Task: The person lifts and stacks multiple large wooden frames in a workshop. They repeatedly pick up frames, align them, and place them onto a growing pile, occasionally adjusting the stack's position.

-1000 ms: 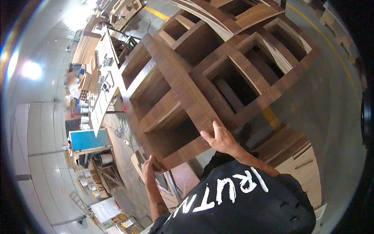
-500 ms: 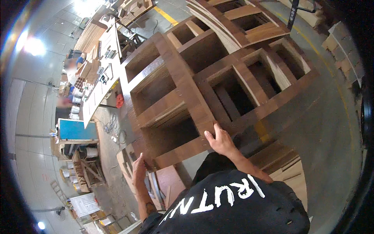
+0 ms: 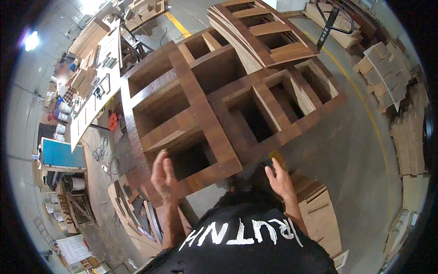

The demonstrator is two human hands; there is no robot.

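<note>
Dark brown wooden frames (image 3: 202,109) with rectangular openings lie stacked in front of me. My left hand (image 3: 164,177) is raised over the near left part of the top frame, beside its nearest opening; it looks open and slightly blurred, holding nothing. Whether it touches the wood I cannot tell. My right hand (image 3: 280,179), open with fingers apart, hovers just right of the frame's near corner, clear of it. A second stack of curved frames (image 3: 278,34) rests on the far right part of the pile.
At the far left runs a long white worktable (image 3: 98,86) with tools, and a person (image 3: 61,81) is beyond it. Wood offcuts (image 3: 137,208) lie near my left arm. Boards (image 3: 321,214) are stacked at my right. A black pallet-jack handle (image 3: 329,28) stands far right, near cardboard (image 3: 385,75).
Both hands have let go of the top frame's near end. My right hand moved off rightward; my left came up over the frame. The whole view shifted a little.
</note>
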